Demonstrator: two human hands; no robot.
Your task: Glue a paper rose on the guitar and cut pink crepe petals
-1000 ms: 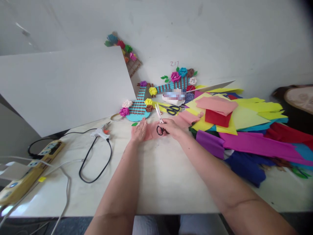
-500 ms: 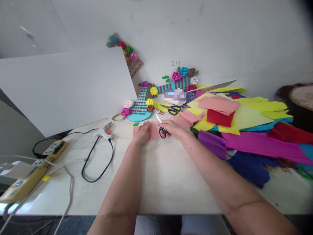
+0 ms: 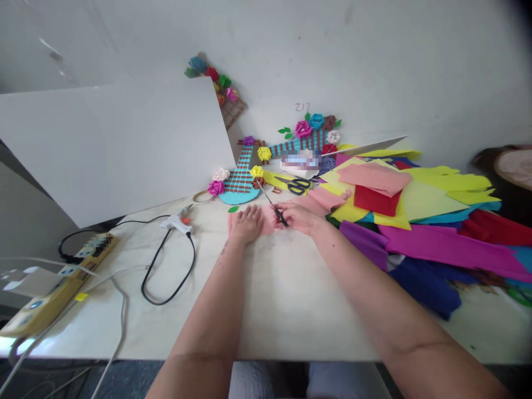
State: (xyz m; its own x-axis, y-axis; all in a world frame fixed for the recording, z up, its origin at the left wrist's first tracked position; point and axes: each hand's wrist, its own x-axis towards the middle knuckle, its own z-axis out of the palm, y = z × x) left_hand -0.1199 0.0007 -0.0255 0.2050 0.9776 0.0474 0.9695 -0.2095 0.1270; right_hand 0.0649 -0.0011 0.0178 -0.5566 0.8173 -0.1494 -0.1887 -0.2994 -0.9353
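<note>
My left hand (image 3: pixel 248 223) lies flat, fingers stretched, on a strip of salmon-pink crepe paper or felt (image 3: pixel 267 218). Beside it, my right hand (image 3: pixel 298 217) holds a pair of scissors (image 3: pixel 281 217) with black handles. The blades look closed and point up and left, above the pink strip. Part of the strip is hidden under both hands. Just beyond the left hand lies a small green leaf cutout (image 3: pixel 233 209). Behind that stands a light-blue guitar shape (image 3: pixel 239 196) with brown strips and flowers.
A white hot glue gun (image 3: pixel 178 223) with a black cord lies left, near a yellow power strip (image 3: pixel 66 284) with cables. A second pair of scissors (image 3: pixel 296 187) rests behind my right hand. Coloured sheets (image 3: pixel 436 244) pile up on the right. A white board (image 3: pixel 124 149) leans at back left.
My left hand has flattened and slid slightly right over the pink strip. The scissors in my right hand have turned edge-on, their tips swinging left. The camera view has shifted slightly.
</note>
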